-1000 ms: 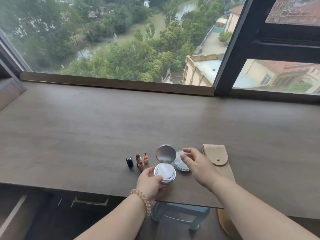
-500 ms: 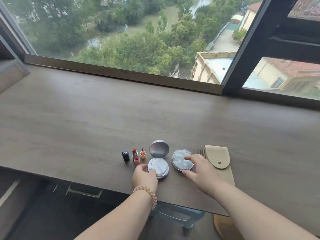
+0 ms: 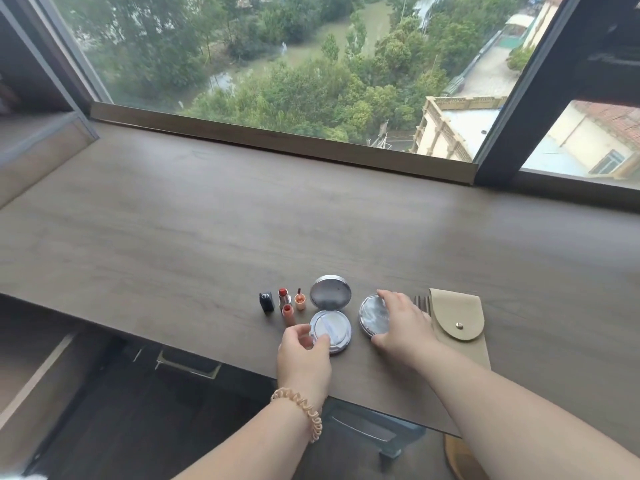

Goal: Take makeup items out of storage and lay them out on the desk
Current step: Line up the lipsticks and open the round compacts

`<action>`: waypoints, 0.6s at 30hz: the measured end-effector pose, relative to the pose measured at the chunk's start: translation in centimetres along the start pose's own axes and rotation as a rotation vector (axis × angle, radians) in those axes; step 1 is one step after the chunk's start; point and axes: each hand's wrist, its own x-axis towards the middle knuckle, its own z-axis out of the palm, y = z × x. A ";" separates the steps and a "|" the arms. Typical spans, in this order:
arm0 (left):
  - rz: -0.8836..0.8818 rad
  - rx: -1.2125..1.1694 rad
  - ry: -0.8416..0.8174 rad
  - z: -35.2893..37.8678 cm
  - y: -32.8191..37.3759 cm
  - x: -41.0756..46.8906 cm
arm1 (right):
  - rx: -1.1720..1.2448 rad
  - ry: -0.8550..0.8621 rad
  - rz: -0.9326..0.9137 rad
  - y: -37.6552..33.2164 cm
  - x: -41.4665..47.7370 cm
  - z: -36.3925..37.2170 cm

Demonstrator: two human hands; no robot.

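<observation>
Left hand [image 3: 304, 349] pinches the open round silver compact [image 3: 334, 329], right hand [image 3: 403, 323] grips a round glossy disc [image 3: 371, 315], likely aligning them

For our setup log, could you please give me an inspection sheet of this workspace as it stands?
Surface: brown wood-grain desk, items near its front edge.
Job's things: open compact, lid upright; round silver case to its right; lipsticks clustered to its left; beige pouch with brush handles showing.
Clutter: nothing seen.
Grippers: left hand grips the open compact's base; right hand grips the round silver case.
Cables: nothing seen.
Surroundings: window behind the desk, over trees and buildings.
</observation>
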 end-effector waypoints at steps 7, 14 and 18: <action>-0.203 -0.200 -0.549 -1.4 4.8 -1.7 | 0.716 0.070 0.075 -0.4 -1.7 -2.1; -0.054 -0.391 -0.918 -1.5 8.5 -1.4 | 1.123 -0.037 -0.108 -2.6 -4.5 -6.3; -0.012 -0.502 -0.971 -1.3 9.4 -2.1 | 1.121 0.013 -0.170 -4.1 -6.4 -7.8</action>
